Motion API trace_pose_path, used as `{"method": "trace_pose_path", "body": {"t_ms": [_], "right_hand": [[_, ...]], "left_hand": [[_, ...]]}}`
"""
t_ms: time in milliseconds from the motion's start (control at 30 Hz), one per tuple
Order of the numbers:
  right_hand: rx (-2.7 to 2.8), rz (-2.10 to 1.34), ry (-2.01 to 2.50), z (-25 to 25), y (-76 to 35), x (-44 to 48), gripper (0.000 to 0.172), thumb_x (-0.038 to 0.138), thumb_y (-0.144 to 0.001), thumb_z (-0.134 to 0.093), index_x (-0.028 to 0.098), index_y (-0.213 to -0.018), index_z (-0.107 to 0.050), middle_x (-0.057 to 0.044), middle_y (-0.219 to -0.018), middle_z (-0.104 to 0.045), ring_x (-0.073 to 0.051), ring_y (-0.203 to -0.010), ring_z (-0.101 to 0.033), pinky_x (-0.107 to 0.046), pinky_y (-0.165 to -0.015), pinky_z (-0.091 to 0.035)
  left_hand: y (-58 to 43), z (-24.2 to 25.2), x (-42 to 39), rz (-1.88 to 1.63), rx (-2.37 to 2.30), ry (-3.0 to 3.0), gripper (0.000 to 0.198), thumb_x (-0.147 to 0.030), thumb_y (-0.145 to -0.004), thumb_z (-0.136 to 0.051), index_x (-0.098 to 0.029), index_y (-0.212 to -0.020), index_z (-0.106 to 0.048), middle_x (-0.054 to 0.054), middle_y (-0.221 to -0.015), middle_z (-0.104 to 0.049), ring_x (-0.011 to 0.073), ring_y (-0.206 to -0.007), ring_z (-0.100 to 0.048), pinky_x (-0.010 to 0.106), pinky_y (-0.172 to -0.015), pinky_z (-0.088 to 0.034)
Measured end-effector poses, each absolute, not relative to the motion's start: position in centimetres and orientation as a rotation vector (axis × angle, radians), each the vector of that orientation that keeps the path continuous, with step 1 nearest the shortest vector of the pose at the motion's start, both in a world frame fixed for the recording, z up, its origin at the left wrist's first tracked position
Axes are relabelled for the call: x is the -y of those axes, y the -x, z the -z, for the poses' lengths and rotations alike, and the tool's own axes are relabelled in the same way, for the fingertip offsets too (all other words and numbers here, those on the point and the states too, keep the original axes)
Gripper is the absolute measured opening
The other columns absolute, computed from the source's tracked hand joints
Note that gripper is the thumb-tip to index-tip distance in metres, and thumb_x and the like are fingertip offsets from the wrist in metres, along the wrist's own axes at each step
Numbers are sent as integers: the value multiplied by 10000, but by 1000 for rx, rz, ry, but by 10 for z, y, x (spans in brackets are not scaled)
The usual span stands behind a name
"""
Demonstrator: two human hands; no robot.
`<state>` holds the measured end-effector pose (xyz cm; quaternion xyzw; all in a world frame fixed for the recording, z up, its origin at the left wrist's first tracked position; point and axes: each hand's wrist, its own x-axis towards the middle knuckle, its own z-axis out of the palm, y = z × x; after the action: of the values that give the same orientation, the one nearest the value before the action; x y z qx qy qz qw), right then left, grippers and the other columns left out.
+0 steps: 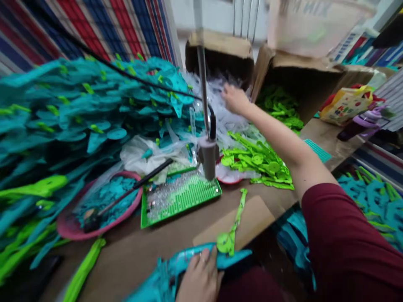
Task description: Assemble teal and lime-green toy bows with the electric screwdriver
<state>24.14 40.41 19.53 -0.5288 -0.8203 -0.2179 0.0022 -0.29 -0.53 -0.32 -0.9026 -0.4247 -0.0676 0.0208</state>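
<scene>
My left hand (201, 274) is closed on a teal plastic piece (179, 258) at the bottom, its fingers lying over the top. A lime-green strip with a round disc (225, 242) lies against the teal piece and reaches over a cardboard sheet (258, 216). My right hand (236, 99) is stretched out to the heap of clear, whitish plastic pieces (217, 113) at the back. Its fingers are curled and blurred; what they hold is unclear. Between the hands stands a grey tool head (208, 157) on a metal rod, above a green tray (181, 199) of small silvery parts.
A large pile of teal pieces (78, 109) fills the left. A pink basin (135, 199) holds teal bits and a dark-handled tool (126, 191). Lime-green strips (261, 157) lie right of the rod. Cardboard boxes (220, 44) stand behind; a purple-lidded bottle (362, 121) is far right.
</scene>
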Motion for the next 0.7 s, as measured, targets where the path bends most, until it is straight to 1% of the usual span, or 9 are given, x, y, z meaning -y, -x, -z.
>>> {"method": "trace_pose_path", "body": {"t_ms": [67,133,200,267,333,367,500,600,700], "right_hand": [[2380,665,1712,-204,-245,-362,525,173,-919,-413,3,-1413,-363,-314,-1594,-198,-352,-1261,-531,-503,-999,-487],[2277,646,1416,-201,-250,-305,459,188,-913,-429,101,-1362,-463,-182,-1462,-427,-299,-1304,-513,-433,-1050,-466],[2444,548,1255,-180,-257,-232,407,159,-937,-340,125,-1286,-547,-157,-1453,-438,-301,-1350,-478,-424,-1021,-485],[2699,234,1279,-143,-269,-151,365,193,-987,-314,210,-1223,-591,-101,-1495,-458,-279,-1213,-575,-432,-910,-556],[2875,-33,1310,-94,-284,-84,302,169,-972,-409,236,-1180,-619,-126,-1431,-545,-254,-1041,-631,-428,-825,-595],[2910,-88,1315,-70,-291,-61,282,136,-948,-447,219,-1139,-638,-156,-1394,-574,-267,-1039,-629,-418,-796,-602],[2488,-268,1566,-8,-301,-29,409,62,-922,-356,188,-1217,-611,-196,-1451,-483,-257,-1127,-608,-451,-928,-567],[2056,-297,1796,1,-285,-38,384,255,-957,-437,149,-1305,-560,-217,-1374,-494,-271,-1107,-631,-454,-972,-540],[1807,-403,2064,0,-268,-49,595,330,-877,-540,75,-1409,-455,-231,-1208,-597,-323,-987,-667,-488,-892,-547]], "left_hand": [[-7,-12,6,70,1370,2847,231,-195,-880,-679,-151,-1085,-776,134,-1128,-759,263,-939,-716,372,-838,-560],[-14,-25,5,-146,1490,2928,292,-194,-909,-632,-93,-1162,-737,197,-1236,-705,276,-884,-734,374,-775,-579],[-17,-34,3,-329,1593,2960,334,-233,-956,-555,-76,-1207,-712,225,-1381,-606,271,-781,-743,376,-687,-595],[-18,-41,4,-440,1658,2956,373,-270,-990,-489,-81,-1237,-694,221,-1471,-519,269,-719,-742,378,-618,-598],[-17,-43,6,-456,1707,2947,394,-293,-1001,-466,-91,-1268,-675,216,-1498,-488,277,-733,-747,379,-607,-602],[-16,-43,8,-429,1735,2947,397,-300,-1001,-470,-96,-1279,-666,214,-1500,-486,282,-756,-750,382,-621,-606],[-12,-38,13,-292,1806,2957,392,-313,-1000,-479,-129,-1308,-638,196,-1510,-487,296,-816,-755,419,-679,-615],[-10,-36,15,-292,1816,2949,389,-330,-1018,-438,-172,-1326,-617,166,-1516,-494,295,-820,-754,422,-664,-611],[-11,-36,17,-295,1860,2896,436,-343,-1031,-407,-196,-1424,-521,168,-1429,-587,299,-804,-753,413,-635,-602]]}}
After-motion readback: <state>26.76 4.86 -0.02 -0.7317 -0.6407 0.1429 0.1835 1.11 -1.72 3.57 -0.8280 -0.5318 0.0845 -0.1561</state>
